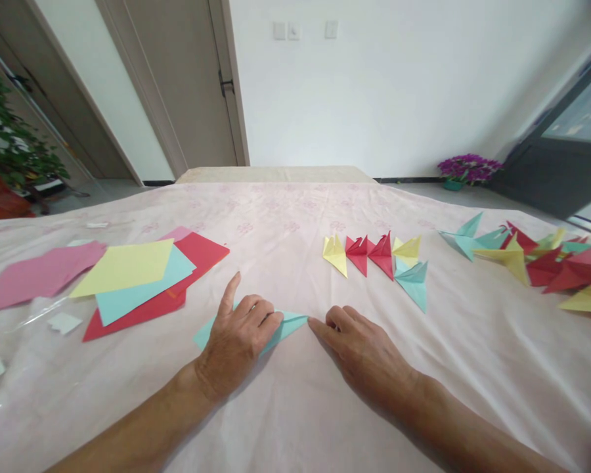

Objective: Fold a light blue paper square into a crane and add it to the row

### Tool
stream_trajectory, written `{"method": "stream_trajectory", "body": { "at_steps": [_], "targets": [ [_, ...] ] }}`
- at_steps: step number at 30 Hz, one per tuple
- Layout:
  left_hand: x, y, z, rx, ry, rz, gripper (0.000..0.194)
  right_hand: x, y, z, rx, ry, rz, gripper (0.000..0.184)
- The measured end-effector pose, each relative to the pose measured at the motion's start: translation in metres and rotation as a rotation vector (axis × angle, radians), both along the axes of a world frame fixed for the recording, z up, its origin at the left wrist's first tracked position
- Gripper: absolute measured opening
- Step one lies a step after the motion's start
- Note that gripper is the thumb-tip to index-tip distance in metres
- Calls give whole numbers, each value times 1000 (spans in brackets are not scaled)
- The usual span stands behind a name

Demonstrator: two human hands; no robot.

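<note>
A light blue folded sheet of origami paper (290,322) lies on the cloth in front of me, with a pointed end facing right. My left hand (241,335) presses down on its middle, fingers curled and the little finger raised, hiding much of the sheet. At the pointed tip is my right hand (357,348), its thumb and forefinger closed on the paper's end and the other fingers folded in. Beyond my right hand, a short row of folded paper pieces holds a yellow one (335,255), a red one (357,254) and a light blue one (414,284), among others.
To the left lie loose square sheets: pink (39,274), yellow (128,266), light blue (142,299) and red (207,255). A heap of folded paper pieces (546,263) spreads at the right. White scraps (64,322) and clear plastic (34,315) rest on the floral tablecloth (295,420).
</note>
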State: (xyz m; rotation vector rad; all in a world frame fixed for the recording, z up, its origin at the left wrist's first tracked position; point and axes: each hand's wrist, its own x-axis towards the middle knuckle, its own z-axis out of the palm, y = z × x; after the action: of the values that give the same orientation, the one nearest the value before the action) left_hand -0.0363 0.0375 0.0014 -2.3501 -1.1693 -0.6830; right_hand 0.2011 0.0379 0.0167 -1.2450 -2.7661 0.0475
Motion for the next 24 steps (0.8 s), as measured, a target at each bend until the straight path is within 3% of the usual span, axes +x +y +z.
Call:
{"method": "stream_trajectory", "body": {
  "at_steps": [24],
  "targets": [
    [-2, 2, 3, -79, 44, -55, 23, 0, 0, 2, -35, 41, -3, 23]
  ]
}}
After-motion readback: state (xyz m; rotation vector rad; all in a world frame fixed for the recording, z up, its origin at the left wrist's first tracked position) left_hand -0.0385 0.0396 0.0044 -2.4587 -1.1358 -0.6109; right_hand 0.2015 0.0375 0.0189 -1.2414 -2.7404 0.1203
